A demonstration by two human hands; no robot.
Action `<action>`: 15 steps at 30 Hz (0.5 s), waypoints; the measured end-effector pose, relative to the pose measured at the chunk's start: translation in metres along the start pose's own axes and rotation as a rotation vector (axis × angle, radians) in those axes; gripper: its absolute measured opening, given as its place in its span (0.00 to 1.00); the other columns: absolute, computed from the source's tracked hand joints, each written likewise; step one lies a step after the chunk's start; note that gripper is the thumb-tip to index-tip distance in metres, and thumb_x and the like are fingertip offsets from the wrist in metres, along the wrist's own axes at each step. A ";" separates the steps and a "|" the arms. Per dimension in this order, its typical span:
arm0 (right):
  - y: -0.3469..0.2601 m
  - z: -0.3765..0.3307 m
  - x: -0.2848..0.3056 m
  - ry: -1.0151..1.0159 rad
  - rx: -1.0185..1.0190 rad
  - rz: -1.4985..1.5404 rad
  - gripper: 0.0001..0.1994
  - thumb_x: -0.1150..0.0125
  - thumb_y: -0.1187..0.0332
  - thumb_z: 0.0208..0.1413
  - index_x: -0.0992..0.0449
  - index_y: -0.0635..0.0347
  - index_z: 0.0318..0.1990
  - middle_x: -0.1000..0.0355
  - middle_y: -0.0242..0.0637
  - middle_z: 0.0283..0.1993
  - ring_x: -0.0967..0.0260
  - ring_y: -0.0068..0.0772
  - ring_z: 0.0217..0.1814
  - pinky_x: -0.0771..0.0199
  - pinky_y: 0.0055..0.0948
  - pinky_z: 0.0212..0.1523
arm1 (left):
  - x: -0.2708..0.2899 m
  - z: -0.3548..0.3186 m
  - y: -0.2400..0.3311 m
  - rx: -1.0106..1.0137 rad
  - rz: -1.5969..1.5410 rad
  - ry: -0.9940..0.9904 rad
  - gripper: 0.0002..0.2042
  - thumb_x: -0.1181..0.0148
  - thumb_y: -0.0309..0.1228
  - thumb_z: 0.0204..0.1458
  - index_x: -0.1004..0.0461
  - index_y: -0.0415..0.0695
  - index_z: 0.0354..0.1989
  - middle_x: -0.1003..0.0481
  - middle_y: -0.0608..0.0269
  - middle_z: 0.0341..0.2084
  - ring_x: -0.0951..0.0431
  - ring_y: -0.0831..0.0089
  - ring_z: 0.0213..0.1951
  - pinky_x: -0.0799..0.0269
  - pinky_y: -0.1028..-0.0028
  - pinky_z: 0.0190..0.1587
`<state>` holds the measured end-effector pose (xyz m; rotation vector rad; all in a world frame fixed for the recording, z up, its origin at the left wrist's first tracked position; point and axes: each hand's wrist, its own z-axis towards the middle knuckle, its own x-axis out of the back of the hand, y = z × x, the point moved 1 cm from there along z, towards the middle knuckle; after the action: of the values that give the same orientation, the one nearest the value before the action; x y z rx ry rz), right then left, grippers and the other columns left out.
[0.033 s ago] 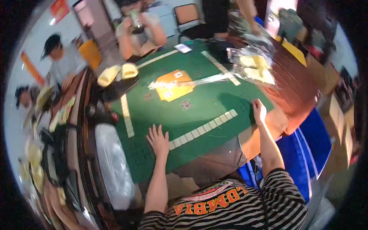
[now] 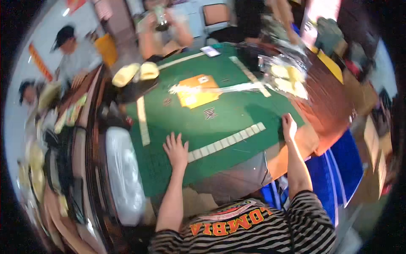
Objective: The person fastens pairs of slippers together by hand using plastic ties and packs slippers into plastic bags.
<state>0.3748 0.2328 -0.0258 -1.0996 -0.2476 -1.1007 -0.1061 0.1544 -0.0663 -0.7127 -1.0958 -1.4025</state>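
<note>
My left hand [image 2: 176,150] lies flat with fingers spread on a green mahjong mat [image 2: 245,108], at the left end of a row of pale tiles [image 2: 226,142]. Beyond the row's other end, my right hand [image 2: 289,127] rests near the mat's right edge. Its fingers are curled in, and whatever they may hold is hidden. Another tile row [image 2: 144,122] runs along the mat's left side. More rows line the far side [image 2: 182,61] and the right side [image 2: 249,75]. An orange square [image 2: 198,100] in the middle carries small white pieces and a clear strand reaching right.
Yellow slippers [image 2: 125,75] sit at the far left, others in a clear bag [image 2: 289,79] at the right. A phone [image 2: 210,51] lies at the far edge. Opposite, a person holds a dark jar [image 2: 160,19]. Blue panels [image 2: 338,169] stand right, a plastic-wrapped bundle [image 2: 123,178] left.
The whole view has shifted slightly, so the mat and tiles appear a little higher and farther right. Both hands keep their poses; no tile has visibly moved.
</note>
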 end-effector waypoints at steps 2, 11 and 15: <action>-0.001 -0.002 0.001 0.003 0.034 0.009 0.05 0.45 0.69 0.56 0.27 0.58 0.35 0.27 0.45 0.28 0.28 0.45 0.31 0.31 0.36 0.33 | 0.004 0.004 0.003 0.017 -0.059 0.000 0.24 0.45 0.42 0.55 0.37 0.46 0.58 0.43 0.53 0.61 0.48 0.53 0.65 0.55 0.47 0.64; 0.026 0.011 -0.018 -0.038 0.172 0.005 0.06 0.45 0.69 0.57 0.26 0.61 0.35 0.26 0.41 0.30 0.30 0.36 0.30 0.31 0.32 0.33 | 0.004 0.009 -0.006 0.050 -0.100 0.049 0.24 0.45 0.41 0.54 0.36 0.46 0.58 0.42 0.51 0.61 0.47 0.51 0.64 0.56 0.45 0.65; 0.021 -0.001 -0.014 -0.070 0.183 0.145 0.06 0.45 0.70 0.57 0.25 0.63 0.35 0.26 0.39 0.29 0.31 0.30 0.29 0.31 0.28 0.34 | 0.004 0.005 -0.002 0.056 -0.096 0.028 0.24 0.46 0.42 0.55 0.36 0.46 0.58 0.42 0.52 0.61 0.47 0.51 0.64 0.55 0.45 0.64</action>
<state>0.3844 0.2405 -0.0476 -0.9774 -0.3133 -0.8938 -0.1092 0.1572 -0.0615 -0.6055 -1.1549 -1.4530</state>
